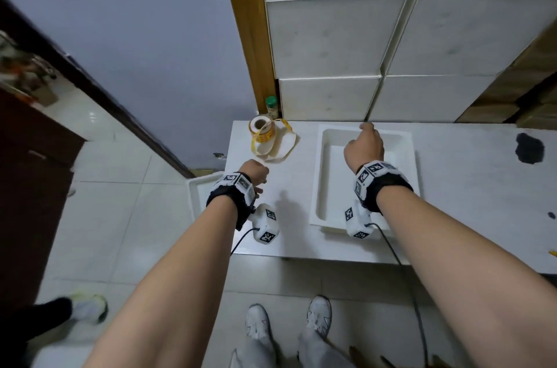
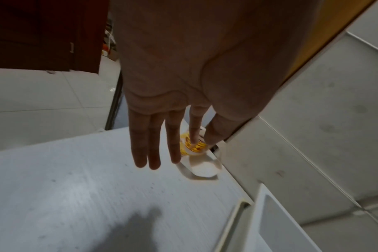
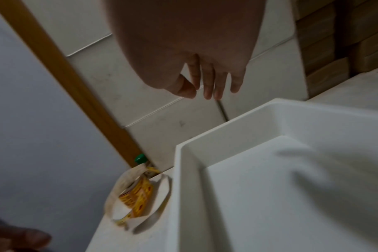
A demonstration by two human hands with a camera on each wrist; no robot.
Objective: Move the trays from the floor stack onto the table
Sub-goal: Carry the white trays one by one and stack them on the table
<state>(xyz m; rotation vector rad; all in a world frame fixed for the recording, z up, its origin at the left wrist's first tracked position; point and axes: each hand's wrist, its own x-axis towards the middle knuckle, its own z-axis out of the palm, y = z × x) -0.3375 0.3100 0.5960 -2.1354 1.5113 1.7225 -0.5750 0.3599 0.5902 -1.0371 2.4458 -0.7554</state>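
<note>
The tabletop is white with a black blotch toward its right end. On it, the tray is plain white; left of it the label roll is yellow with red print, behind which stands a green-capped bottle.

A pale bluish wall met a wooden door frame, beside stacked white boxes and brown cartons. Glossy white floor tiles ran past a dark red cabinet under soft, dim light.
</note>
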